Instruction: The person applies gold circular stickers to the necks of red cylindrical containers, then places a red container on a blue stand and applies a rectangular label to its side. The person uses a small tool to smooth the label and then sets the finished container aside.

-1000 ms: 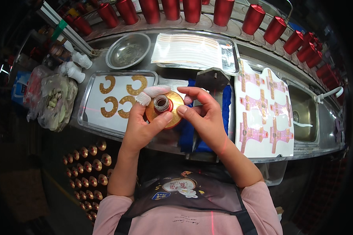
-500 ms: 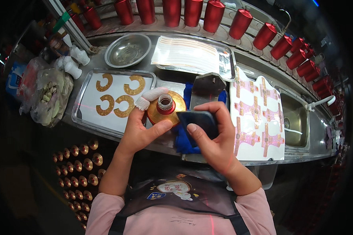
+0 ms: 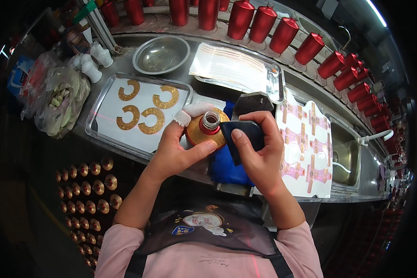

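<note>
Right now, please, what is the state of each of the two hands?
Left hand: closed, holding a gold-shouldered bottle.
Right hand: closed, holding a dark flat tool.

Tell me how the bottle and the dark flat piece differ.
The bottle is gold and red; the flat piece is dark. The bottle has a round shoulder; the flat piece, straight edges. The left hand holds the bottle, the right hand the flat piece. Both are hand-held.

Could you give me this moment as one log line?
Left hand: holds gold-shouldered bottle, mouth uncapped | Right hand: grips dark flat pad beside it | Around: tray with four gold C-shaped pieces, metal bowl
</note>
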Action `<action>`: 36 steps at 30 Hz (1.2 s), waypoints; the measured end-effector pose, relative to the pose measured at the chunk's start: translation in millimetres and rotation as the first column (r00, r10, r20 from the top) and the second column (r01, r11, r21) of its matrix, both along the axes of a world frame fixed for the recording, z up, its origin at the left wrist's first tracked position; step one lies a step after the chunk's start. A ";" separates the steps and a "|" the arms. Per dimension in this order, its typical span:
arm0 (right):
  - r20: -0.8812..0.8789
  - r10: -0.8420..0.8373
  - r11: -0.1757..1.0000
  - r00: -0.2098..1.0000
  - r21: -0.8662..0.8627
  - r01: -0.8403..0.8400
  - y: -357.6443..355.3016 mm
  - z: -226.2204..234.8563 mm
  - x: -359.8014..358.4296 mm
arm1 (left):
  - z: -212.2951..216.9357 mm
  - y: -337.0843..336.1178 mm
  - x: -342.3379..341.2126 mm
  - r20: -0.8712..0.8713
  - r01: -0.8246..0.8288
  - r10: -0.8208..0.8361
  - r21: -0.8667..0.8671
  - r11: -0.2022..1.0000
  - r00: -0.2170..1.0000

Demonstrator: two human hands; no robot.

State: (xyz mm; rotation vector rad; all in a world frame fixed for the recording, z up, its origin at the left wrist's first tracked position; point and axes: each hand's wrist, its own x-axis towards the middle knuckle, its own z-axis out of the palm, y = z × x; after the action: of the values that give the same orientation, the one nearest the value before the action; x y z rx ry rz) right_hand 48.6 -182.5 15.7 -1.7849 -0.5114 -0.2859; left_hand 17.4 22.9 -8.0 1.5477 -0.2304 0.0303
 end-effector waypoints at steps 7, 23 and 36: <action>-0.144 -0.010 1.000 0.989 -0.030 0.006 -1.0 6.1 -0.2 | -0.3 0.7 1.3 0.004 0.018 -0.018 0.001 1.000 1.000; 0.482 0.337 0.920 0.809 -0.349 -0.175 -25.0 8.8 19.9 | 7.6 7.2 1.6 0.051 0.102 -0.107 0.098 0.990 0.993; 0.451 0.238 0.943 0.860 -0.317 -0.095 -7.0 7.4 -1.9 | -1.9 -0.4 -0.9 0.130 -0.056 0.031 0.198 0.979 0.991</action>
State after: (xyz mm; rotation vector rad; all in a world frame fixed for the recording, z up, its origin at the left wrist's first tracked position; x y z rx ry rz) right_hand 46.6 -189.5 23.1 -1.9308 -1.1120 -0.5676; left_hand 16.4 22.5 -9.9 1.7551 -0.3075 0.1436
